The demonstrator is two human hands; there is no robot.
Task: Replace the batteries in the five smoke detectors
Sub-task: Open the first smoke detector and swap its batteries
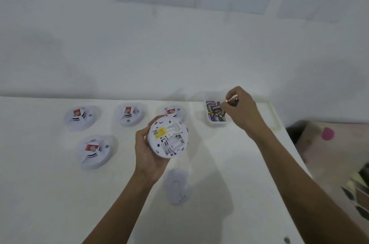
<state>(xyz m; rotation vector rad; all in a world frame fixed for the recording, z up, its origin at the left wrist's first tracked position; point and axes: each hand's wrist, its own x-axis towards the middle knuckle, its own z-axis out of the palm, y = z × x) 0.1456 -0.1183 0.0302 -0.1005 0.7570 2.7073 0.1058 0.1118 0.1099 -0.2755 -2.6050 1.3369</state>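
Observation:
My left hand [148, 153] grips a white smoke detector [168, 138] above the table, its back facing up with a yellow label and an empty battery bay. My right hand [242, 110] pinches a battery [233, 101] just over a small white tray of batteries [216, 113] at the back right. Three detectors stand in a back row, one at the left [80, 117], one in the middle [129, 114] and one [172, 112] partly hidden behind the held unit. A fourth one [93, 150] sits nearer, at the left.
A white detector cover plate [177, 187] lies on the white table [50, 193] below the held unit. The table's right edge runs diagonally; beyond it are a box with a pink item [327, 133] and floor clutter. Papers hang on the wall behind.

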